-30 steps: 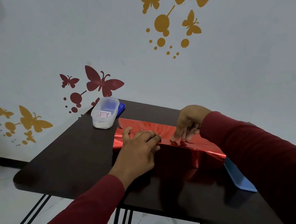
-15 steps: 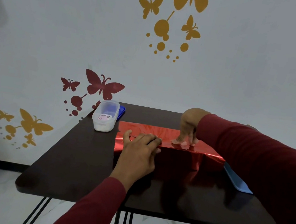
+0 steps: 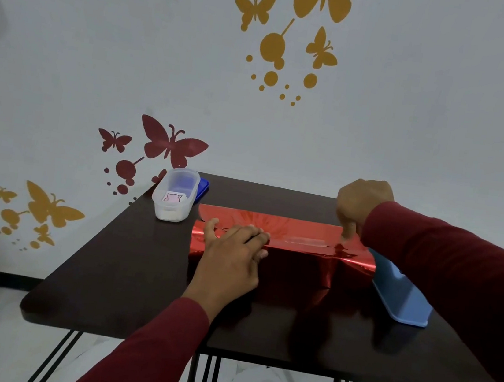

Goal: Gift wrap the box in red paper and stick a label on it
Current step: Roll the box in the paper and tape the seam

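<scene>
Now two hands press one red-wrapped box (left hand flat, right hand grip clenched)

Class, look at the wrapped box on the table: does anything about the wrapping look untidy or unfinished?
Yes. The red paper bunches into creases at its right end, where it flares out unfolded. No label shows on it.

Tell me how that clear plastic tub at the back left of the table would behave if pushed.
The clear plastic tub probably slides easily, since the dark table looks glossy. It seems light: only a small pink item shows inside. Its low, long shape likely resists tipping, though it sits near the table's edge and might slip off.
</scene>
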### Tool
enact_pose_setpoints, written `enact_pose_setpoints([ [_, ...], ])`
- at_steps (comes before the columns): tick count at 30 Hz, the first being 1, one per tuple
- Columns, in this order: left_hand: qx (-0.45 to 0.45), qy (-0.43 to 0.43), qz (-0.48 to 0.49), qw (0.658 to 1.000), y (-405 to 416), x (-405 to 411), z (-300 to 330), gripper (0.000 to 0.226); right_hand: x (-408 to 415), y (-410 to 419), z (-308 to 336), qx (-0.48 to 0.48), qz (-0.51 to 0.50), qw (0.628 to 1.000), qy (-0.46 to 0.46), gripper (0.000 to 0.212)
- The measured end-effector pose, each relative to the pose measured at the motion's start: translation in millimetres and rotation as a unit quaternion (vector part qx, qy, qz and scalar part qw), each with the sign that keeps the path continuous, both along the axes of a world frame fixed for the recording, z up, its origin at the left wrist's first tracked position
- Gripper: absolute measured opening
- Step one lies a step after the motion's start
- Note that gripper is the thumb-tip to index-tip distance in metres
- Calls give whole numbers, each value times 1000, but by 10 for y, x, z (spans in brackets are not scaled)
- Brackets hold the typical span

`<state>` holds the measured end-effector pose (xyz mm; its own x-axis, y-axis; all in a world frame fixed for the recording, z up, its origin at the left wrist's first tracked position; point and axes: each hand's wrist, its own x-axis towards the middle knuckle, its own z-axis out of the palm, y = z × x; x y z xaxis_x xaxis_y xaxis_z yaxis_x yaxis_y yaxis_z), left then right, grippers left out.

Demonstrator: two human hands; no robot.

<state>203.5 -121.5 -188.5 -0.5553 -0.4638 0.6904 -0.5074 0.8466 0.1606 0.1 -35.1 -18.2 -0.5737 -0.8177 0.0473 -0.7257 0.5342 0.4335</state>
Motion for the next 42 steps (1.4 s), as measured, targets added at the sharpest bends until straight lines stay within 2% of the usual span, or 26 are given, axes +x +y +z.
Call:
enact_pose_setpoints([
  [2, 1, -3, 1, 1000, -1, -1, 2, 34, -20, -37, 11, -51, -18, 996, -74, 31],
  [4, 0, -3, 4, 1000, 2, -4, 2, 34, 36, -83, -44, -63, -24, 981, -183, 36],
  [6, -1, -1, 5, 1000, 9, -6, 3, 33, 81, -98, -167, -69, -27, 969, -236, 41],
  [8, -1, 0, 4, 1000, 18, -1, 13, 33, 35, -54, -255, -82, -33, 968, -233, 43],
  [14, 4, -12, 7, 1000, 35, 9, 40, 35, -107, 121, -178, -121, -60, 986, -93, 32],
  [16, 4, -13, 10, 1000, 29, 5, 38, 35, -24, 49, -165, -144, -48, 983, -106, 36],
  [20, 5, -16, 13, 1000, 31, 8, 36, 35, 191, -152, -302, -154, -27, 967, -201, 44],
  [28, 2, -19, 11, 1000, 33, 16, 43, 35, -11, 82, -306, -168, -44, 981, -85, 36],
  [29, 1, -16, 11, 1000, 29, 13, 39, 35, 23, 69, -305, -179, -35, 979, -90, 36],
  [34, 4, -8, 8, 1000, 29, 9, 27, 34, 174, -60, -454, -197, -28, 953, -228, 49],
  [36, 4, -14, 7, 1000, 30, 14, 30, 34, 119, 12, -437, -193, -44, 957, -211, 49],
  [39, -3, -13, 11, 1000, 19, 7, 23, 34, 58, 128, -354, -217, -39, 966, -136, 45],
  [40, -5, -12, 11, 1000, 17, 5, 22, 33, 74, 129, -356, -227, -33, 964, -132, 45],
  [42, -6, -12, 12, 1000, 24, 2, 22, 33, 141, 98, -407, -233, -22, 954, -189, 46],
])
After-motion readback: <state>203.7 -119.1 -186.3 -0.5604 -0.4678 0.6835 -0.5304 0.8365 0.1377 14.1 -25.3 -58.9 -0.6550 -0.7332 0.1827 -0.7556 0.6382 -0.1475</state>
